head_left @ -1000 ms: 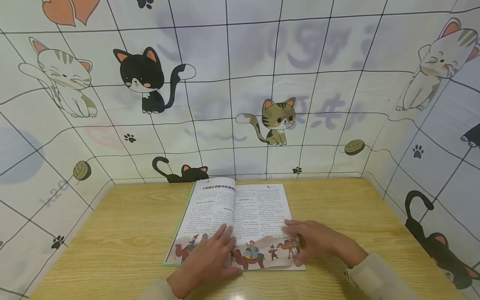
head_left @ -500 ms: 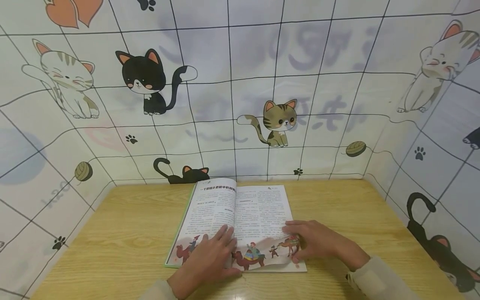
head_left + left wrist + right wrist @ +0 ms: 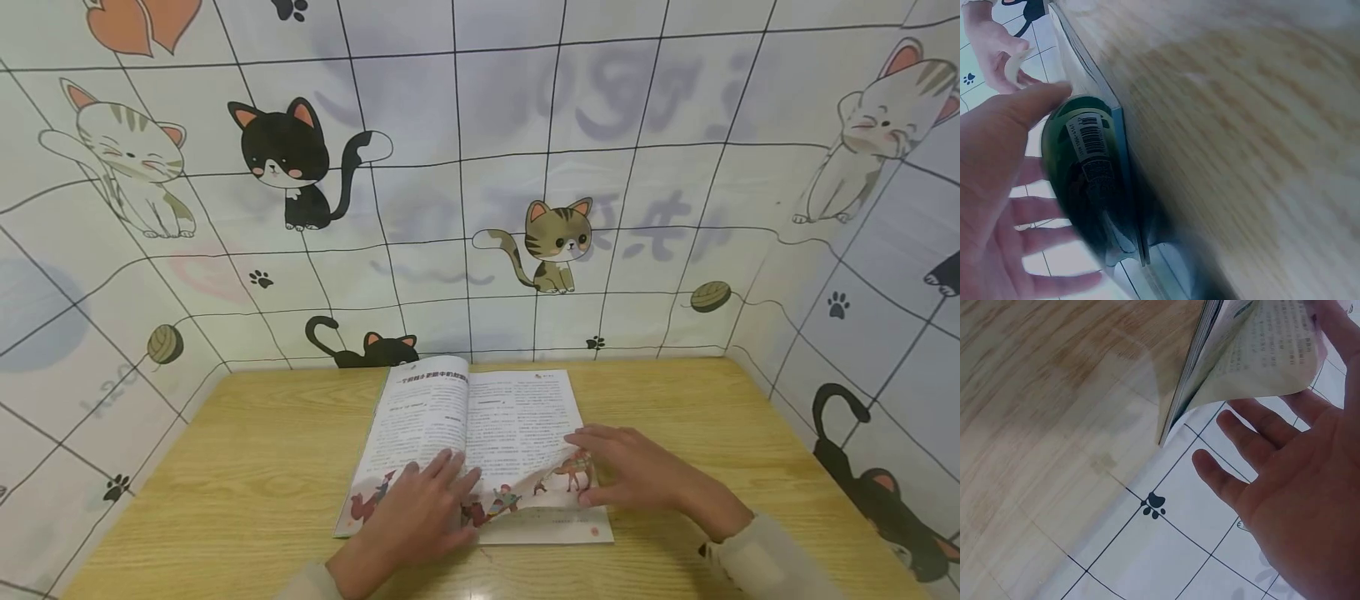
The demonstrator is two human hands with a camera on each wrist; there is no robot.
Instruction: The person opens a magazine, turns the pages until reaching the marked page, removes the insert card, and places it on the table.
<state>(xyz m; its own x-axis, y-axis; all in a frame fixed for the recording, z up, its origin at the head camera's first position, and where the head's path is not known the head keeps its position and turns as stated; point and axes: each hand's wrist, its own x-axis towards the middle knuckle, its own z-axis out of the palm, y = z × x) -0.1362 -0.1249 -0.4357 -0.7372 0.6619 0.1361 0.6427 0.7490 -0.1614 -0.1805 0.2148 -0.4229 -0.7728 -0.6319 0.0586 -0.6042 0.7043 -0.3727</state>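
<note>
An open magazine (image 3: 517, 417) lies on the wooden table, text above and a camel picture along the bottom of both pages. My left hand (image 3: 416, 517) rests on the lower left page near the fold, fingers extended. In the left wrist view, a dark green cover with a barcode (image 3: 1091, 137) shows beside that hand. My right hand (image 3: 645, 475) holds the outer lower edge of the right-hand page between thumb and fingers. That page (image 3: 1266, 362) curves up off the sheets below in the right wrist view, where the thumb's contact is partly cut off.
The wooden tabletop (image 3: 262, 450) extends on both sides of the magazine. Behind it and at the sides stands a white cloth wall (image 3: 420, 200) printed with grid lines and cartoon cats.
My right hand has lifted the lower corner of the right-hand page further up, baring more of the sheet underneath. The left hand stays almost in place.
</note>
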